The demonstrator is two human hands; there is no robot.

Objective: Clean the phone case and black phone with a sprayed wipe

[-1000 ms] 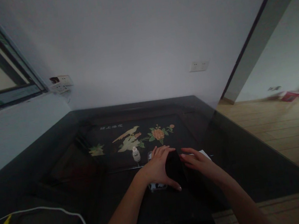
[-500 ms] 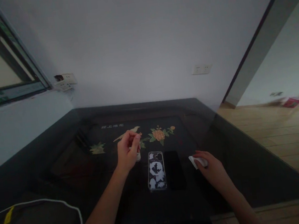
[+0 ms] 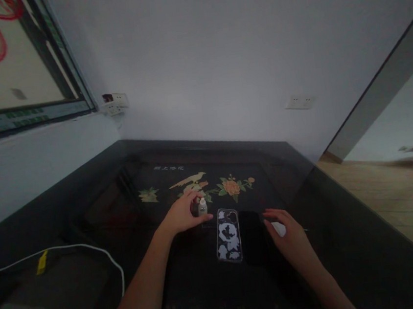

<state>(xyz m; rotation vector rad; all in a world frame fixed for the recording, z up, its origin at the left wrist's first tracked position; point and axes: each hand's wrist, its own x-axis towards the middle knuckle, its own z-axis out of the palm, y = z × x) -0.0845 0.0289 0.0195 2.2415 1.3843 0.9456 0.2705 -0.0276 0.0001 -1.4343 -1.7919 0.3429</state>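
My left hand (image 3: 186,213) is curled around a small clear bottle (image 3: 202,208) with a pale nozzle tip, which stands upright on the dark table. Its thumb lies in front of the bottle and its fingers reach behind it. Right of it lies a clear phone case (image 3: 228,236) with white patterned shapes. Beside the case is a black phone (image 3: 253,238), hard to make out against the dark surface. My right hand (image 3: 286,232) is at the phone's right edge, with a white tissue-like piece (image 3: 280,229) between thumb and fingers; most of it is hidden by the hand.
The dark table (image 3: 191,289) has a painted bird and flowers (image 3: 231,187) on its top. A white cable (image 3: 86,244) with a yellow tag (image 3: 42,262) runs along the left. A wall with sockets (image 3: 300,102) stands behind, and a window (image 3: 15,61) is at left.
My left hand has opened from a pinch above the bottle and come down around it. My right hand has moved left to the phone, its white piece now more covered. The view has tilted.
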